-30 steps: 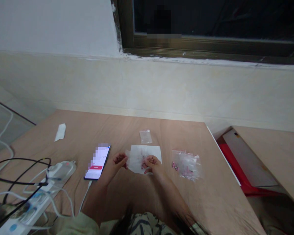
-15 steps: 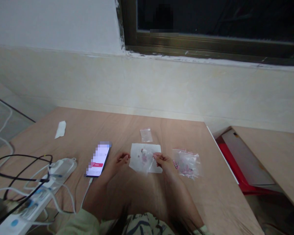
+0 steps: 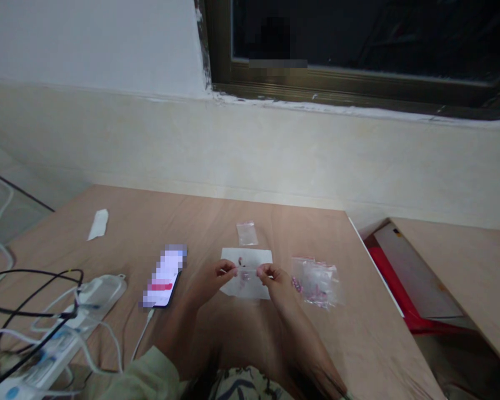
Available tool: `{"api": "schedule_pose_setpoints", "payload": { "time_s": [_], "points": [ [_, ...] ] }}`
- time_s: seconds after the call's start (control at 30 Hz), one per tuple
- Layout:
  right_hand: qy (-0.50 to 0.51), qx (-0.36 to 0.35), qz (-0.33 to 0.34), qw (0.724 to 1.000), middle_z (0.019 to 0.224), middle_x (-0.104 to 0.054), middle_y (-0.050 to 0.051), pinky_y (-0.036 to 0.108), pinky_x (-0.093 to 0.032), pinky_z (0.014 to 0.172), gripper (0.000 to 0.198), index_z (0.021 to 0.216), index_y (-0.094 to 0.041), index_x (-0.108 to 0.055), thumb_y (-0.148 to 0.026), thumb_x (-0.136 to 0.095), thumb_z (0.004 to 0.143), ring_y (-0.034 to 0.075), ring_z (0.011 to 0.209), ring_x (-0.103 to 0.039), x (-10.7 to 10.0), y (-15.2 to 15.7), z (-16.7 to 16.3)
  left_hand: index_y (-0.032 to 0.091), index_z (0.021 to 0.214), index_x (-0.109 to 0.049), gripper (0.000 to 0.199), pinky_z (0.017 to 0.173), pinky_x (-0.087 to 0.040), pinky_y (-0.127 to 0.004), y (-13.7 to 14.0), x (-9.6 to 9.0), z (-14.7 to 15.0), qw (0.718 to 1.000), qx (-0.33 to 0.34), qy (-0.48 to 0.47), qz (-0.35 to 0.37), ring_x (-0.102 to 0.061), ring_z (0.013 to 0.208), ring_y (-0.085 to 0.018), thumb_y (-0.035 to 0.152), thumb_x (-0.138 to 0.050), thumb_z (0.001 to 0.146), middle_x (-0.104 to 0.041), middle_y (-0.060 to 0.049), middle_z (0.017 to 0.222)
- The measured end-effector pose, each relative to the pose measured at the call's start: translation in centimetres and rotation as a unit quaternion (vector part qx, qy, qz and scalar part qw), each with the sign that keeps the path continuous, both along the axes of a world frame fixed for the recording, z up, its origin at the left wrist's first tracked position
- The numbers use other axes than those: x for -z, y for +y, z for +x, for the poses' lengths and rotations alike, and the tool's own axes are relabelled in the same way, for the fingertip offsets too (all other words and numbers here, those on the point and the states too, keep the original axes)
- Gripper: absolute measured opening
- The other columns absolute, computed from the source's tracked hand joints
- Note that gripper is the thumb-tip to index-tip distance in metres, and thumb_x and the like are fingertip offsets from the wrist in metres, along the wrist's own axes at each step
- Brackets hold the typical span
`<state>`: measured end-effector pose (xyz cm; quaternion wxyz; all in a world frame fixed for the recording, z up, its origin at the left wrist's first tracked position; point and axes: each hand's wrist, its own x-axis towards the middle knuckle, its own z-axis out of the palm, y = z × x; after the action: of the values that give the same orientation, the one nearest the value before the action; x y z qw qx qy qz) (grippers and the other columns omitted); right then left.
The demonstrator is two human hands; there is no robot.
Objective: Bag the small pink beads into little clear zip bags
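Between my two hands a small clear plastic bag (image 3: 246,273) is stretched level, with something pinkish showing in or behind it. My left hand (image 3: 216,279) pinches its left end between thumb and fingers. The right end sits in the closed fingertips of my right hand (image 3: 274,280). Beneath lies a white sheet of paper (image 3: 258,256), with a few tiny dark red bits (image 3: 240,261) near its upper middle. Beyond the paper rests another small clear bag (image 3: 247,233). To the right of my right hand are several clear zip bags (image 3: 319,283) with small pink pieces inside.
Left of my left hand lies a phone (image 3: 164,280) on a charging cable. A white power strip (image 3: 79,319) with tangled cables fills the table's left front. A white scrap (image 3: 98,224) lies at the back left. Past the table's right edge is a red object (image 3: 389,283).
My left hand has moved right, over the paper, and taken hold of the bag's left end. The bag, earlier hanging from my right hand alone, is now stretched between both hands.
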<state>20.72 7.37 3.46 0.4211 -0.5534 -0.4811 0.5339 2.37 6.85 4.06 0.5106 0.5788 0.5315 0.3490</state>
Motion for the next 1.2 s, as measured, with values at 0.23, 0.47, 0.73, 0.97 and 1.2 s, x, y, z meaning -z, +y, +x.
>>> {"api": "schedule_pose_setpoints", "payload": {
  "time_s": [0.23,0.47,0.73,0.97,1.2],
  "points": [
    [0.045,-0.026,-0.001,0.999,0.057,-0.051,-0.001,0.024,-0.034,0.055,0.023,0.059,-0.018,-0.053,-0.040,-0.057,0.062,0.013,0.056,-0.045,-0.4,-1.1,-1.2,0.015,0.069,-0.056,0.016,0.053,-0.041,-0.020,-1.2,0.0,-0.1,0.999,-0.037,-0.003,0.003,-0.052,0.060,-0.012,0.030,-0.053,0.070,-0.055,0.000,0.065],
    [0.081,-0.019,0.011,0.996,0.055,-0.049,-0.003,0.022,-0.033,0.051,0.020,0.058,-0.019,-0.050,-0.036,-0.059,0.063,0.011,0.052,-0.043,-0.4,-0.7,-1.5,0.015,0.073,-0.056,0.018,0.052,-0.040,-0.019,-0.8,-0.8,0.3,1.000,0.023,-0.014,0.016,-0.050,0.058,-0.010,0.031,-0.049,0.073,-0.053,0.001,0.066],
    [0.120,-0.066,-0.020,0.990,0.060,-0.054,0.000,0.023,-0.035,0.054,0.025,0.065,-0.017,-0.054,-0.042,-0.058,0.064,0.012,0.055,-0.047,-0.3,-0.8,-2.5,0.015,0.068,-0.059,0.021,0.059,-0.041,-0.022,-0.1,-1.5,1.2,0.997,0.039,0.030,0.058,-0.053,0.062,-0.012,0.032,-0.048,0.074,-0.058,0.000,0.064],
    [0.110,-0.014,-0.055,0.992,0.049,-0.049,-0.003,0.022,-0.032,0.048,0.032,0.052,-0.018,-0.047,-0.045,-0.063,0.056,0.009,0.047,-0.042,0.3,-1.1,-2.5,0.015,0.069,-0.060,0.021,0.059,-0.042,-0.022,-1.1,-0.5,0.4,0.999,0.026,0.016,0.011,-0.053,0.064,-0.013,0.033,-0.050,0.073,-0.060,-0.001,0.067],
    [0.057,-0.059,-0.061,0.995,0.054,-0.052,-0.001,0.023,-0.031,0.049,0.029,0.061,-0.017,-0.055,-0.046,-0.059,0.061,0.010,0.050,-0.043,1.8,-1.4,-2.1,0.015,0.065,-0.057,0.023,0.055,-0.040,-0.021,0.0,1.0,-0.6,0.998,-0.056,0.004,-0.012,-0.051,0.059,-0.012,0.037,-0.051,0.070,-0.056,0.001,0.060]
  ]
}}
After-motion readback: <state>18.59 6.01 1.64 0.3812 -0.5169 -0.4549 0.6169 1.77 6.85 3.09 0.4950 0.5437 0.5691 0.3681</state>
